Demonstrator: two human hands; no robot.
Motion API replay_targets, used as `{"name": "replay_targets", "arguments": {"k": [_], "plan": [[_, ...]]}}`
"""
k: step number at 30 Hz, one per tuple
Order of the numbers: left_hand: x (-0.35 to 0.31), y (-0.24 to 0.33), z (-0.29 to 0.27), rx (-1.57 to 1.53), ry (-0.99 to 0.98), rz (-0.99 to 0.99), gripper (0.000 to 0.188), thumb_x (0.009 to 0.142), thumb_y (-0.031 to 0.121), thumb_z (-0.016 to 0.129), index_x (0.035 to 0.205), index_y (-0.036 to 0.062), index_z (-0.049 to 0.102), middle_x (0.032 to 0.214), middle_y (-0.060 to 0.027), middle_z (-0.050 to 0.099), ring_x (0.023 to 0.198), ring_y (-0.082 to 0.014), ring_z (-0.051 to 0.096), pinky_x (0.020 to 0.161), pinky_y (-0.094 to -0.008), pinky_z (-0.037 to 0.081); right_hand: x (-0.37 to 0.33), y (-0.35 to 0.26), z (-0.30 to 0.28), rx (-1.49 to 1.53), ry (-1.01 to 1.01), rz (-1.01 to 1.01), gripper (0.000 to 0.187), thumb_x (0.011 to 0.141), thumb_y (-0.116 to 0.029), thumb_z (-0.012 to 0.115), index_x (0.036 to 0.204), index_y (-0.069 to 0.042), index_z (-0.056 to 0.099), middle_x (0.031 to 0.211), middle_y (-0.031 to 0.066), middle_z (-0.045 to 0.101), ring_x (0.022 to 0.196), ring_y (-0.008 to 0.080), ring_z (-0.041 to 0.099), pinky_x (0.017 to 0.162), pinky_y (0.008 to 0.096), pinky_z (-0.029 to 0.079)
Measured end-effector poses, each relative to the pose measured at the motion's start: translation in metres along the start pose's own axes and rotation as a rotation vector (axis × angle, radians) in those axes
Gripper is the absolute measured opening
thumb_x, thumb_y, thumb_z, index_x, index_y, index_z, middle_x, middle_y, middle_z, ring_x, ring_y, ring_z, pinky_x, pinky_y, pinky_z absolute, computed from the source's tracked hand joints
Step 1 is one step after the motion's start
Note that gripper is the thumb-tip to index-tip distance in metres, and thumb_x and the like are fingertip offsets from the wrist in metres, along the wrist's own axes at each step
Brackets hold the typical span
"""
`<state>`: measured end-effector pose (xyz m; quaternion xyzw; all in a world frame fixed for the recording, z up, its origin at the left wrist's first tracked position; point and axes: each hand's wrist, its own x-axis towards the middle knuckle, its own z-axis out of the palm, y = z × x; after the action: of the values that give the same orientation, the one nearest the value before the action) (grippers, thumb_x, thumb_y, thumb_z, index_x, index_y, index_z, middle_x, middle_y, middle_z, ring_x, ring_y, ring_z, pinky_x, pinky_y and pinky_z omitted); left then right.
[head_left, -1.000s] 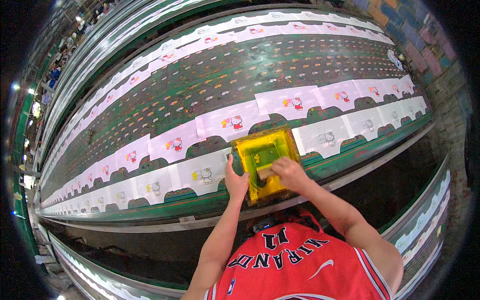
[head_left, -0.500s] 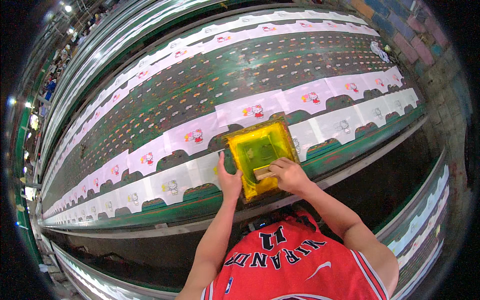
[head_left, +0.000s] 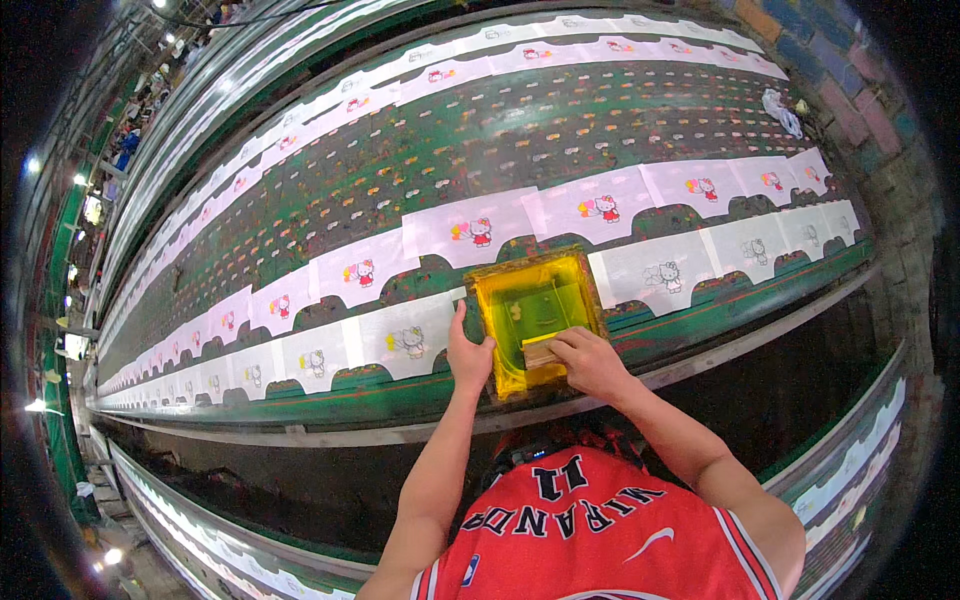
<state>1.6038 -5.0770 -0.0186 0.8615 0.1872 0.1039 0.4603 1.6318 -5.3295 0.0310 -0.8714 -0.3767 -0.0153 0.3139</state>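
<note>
A screen printing frame [head_left: 492, 378] with yellow ink on its mesh lies over the near row of white fabric pieces on the long green table. My left hand [head_left: 468, 352] grips its left edge, the thumb against the frame and the index finger stretched along the side. In my right hand [head_left: 590, 360] is a wooden squeegee [head_left: 543, 353], pinched by its top and resting at the near end of the mesh. Left of the frame, a white fabric piece [head_left: 385, 325] bears a cartoon cat outline with yellow. Another piece [head_left: 640, 265], right of the frame, shows only a grey outline.
Beyond lies a row of pink-tinted fabric pieces [head_left: 510, 205] with coloured cat prints. Past them the table [head_left: 500, 120] is spotted with ink marks. A crumpled white cloth [head_left: 780, 112] sits at the far right. The table's near rail [head_left: 350, 436] runs along a dark gap.
The frame has shifted right along the near row, uncovering a piece with yellow on its print. Both hands moved with it, the squeegee staying at the frame's near end.
</note>
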Motion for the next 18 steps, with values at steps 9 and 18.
{"name": "replay_targets", "arguments": {"k": [9,18], "plan": [[-0.001,-0.005,0.007,0.077,0.011,0.008,0.086,0.079,0.004,0.079,0.157,0.008,0.043,0.153,-0.019,0.053,0.141,-0.0367,0.051,0.115,-0.0433,0.044,-0.019,-0.01,-0.014,0.053,-0.098,-0.028,0.039,0.072,-0.001,0.071,0.111,-0.003,0.068,0.11,0.0145,0.068,0.105,0.0373,0.066,0.09,0.0462,0.056],[0.0,0.0,0.004,0.088,-0.023,-0.019,0.087,0.079,0.004,0.079,0.158,0.0092,0.042,0.151,-0.0193,0.053,0.14,-0.0377,0.051,0.114,-0.0462,0.044,0.026,0.023,0.022,-0.002,0.036,-0.08,0.042,0.069,0.002,0.069,0.11,-0.003,0.066,0.111,0.0154,0.067,0.106,0.0392,0.064,0.09,0.047,0.055]]}}
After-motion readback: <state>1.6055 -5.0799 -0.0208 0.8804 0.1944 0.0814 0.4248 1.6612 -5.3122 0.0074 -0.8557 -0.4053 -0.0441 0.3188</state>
